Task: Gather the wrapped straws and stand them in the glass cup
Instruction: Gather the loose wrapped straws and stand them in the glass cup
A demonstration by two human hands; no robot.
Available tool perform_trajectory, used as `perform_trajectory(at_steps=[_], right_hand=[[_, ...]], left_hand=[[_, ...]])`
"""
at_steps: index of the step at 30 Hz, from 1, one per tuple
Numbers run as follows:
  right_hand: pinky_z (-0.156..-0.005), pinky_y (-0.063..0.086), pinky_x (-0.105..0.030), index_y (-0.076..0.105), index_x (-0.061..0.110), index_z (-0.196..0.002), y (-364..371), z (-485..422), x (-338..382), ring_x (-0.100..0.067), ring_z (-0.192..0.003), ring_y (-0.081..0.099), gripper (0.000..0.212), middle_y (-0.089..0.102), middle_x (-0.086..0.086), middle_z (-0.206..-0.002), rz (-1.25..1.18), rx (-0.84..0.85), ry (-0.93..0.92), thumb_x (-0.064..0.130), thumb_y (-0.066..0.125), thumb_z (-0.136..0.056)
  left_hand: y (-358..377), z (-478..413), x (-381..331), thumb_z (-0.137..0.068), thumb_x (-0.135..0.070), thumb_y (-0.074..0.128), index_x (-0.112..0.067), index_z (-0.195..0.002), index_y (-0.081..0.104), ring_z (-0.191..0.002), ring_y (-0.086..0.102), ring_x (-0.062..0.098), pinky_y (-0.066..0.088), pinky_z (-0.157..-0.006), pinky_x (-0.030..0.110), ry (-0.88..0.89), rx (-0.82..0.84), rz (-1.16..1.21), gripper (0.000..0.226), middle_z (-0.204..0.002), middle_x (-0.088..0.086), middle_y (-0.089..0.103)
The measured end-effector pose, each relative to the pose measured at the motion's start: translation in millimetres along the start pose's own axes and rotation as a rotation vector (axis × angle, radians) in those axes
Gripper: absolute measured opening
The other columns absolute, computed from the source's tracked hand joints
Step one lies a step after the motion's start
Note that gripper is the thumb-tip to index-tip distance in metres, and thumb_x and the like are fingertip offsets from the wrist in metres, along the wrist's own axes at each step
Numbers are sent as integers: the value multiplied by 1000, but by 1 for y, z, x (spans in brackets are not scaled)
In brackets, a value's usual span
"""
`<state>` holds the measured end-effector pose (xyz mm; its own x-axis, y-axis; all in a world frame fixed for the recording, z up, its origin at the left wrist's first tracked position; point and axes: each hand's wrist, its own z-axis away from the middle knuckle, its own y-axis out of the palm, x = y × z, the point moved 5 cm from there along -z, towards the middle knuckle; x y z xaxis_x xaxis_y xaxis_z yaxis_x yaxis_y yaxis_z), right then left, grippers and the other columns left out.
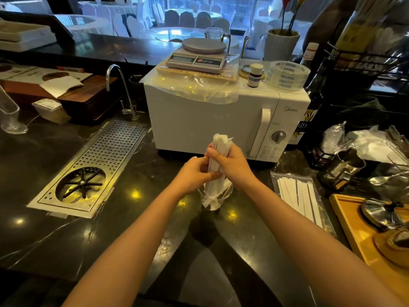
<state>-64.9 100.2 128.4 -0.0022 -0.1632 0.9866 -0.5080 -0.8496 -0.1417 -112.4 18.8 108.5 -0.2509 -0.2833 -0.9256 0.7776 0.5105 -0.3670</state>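
Note:
A bundle of white paper-wrapped straws [219, 144] stands upright at the middle of the dark counter, with its lower ends inside a small glass cup [228, 193]. My left hand [194, 171] grips the bundle from the left, just above the cup's rim. My right hand [232, 162] wraps around the bundle from the right, slightly higher. The straw tops fan out above my fingers. More wrapped straws lie flat in a clear plastic bag [298, 196] to the right of the cup.
A white microwave [199, 120] stands right behind the cup, with a scale [197, 56] on top. A perforated steel rinser tray [95, 167] is sunk into the counter at left. A wooden tray [354, 229] and metal jugs crowd the right side.

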Motion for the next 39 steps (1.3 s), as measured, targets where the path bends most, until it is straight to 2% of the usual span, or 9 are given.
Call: perform_trajectory(at_steps=[7,11,14,20,24,27,31,34,39], right_hand=[[-70,46,-12,52,17,-96,-5,2,-7,-4,-83,53,9,53,12,-84,195,-71,-44,13,54,-88],[-73,45,-15,58,7,-101,-4,5,-5,-11,-87,53,14,56,5,-88,422,-45,-77,11,53,-89],[-89,46,-28,58,9,-112,-5,8,-3,-17,-104,55,23,61,-9,-113,671,-5,-111,14,47,-92],[-114,20,-31,20,17,-144,1,18,-12,-18,-142,22,56,26,-3,-153,1004,175,-8,30,43,-94],[-118,0,-36,-2,16,-146,3,18,-24,-17,-145,-6,69,-3,-3,-158,1216,276,63,44,34,-94],[-118,-3,-38,-4,16,-146,6,18,-29,-17,-144,-11,69,-8,-3,-158,1244,312,98,47,29,-94],[-117,-4,-38,-2,15,-146,8,15,-30,-17,-144,-11,67,-6,-3,-158,1259,323,109,47,26,-94],[-117,-4,-39,-2,16,-146,9,14,-30,-16,-144,-11,66,-6,-2,-158,1229,311,127,47,25,-95],[-117,-5,-38,-6,24,-145,-2,14,-15,-13,-144,-14,63,-11,1,-157,1094,211,115,45,25,-95]], left_hand=[[-2,-13,12,-82,-20,61,-10,-102,62,-90,64,33,55,-80,48,50,-1,-154,22,-97,22,66],[-2,-19,11,-84,-17,59,-11,-107,60,-75,58,12,47,-62,17,143,-32,-239,24,-88,1,63],[-5,-21,9,-85,-18,58,-14,-111,58,-83,57,12,47,-71,21,210,-59,-349,27,-94,2,64],[-8,-26,12,-85,-22,55,-14,-119,54,-98,57,20,46,-79,30,363,-119,-660,35,-111,5,63],[-8,-26,16,-74,-20,63,-8,-108,63,-102,63,31,52,-81,40,520,-126,-869,36,-107,10,69],[-8,-28,24,-77,-34,44,-10,-111,62,-111,62,29,50,-88,46,499,-80,-1021,45,-115,9,68],[-5,-27,31,-79,-46,14,-10,-137,34,-141,21,26,20,-112,48,416,44,-1065,71,-149,10,34],[-4,-26,32,-82,-49,3,-13,-144,6,-132,-25,18,-4,-117,43,344,107,-1114,72,-157,6,-3],[-7,-28,11,-65,-50,-12,-17,-144,-4,-128,-31,16,-7,-115,42,358,52,-1024,86,-156,5,-11]])
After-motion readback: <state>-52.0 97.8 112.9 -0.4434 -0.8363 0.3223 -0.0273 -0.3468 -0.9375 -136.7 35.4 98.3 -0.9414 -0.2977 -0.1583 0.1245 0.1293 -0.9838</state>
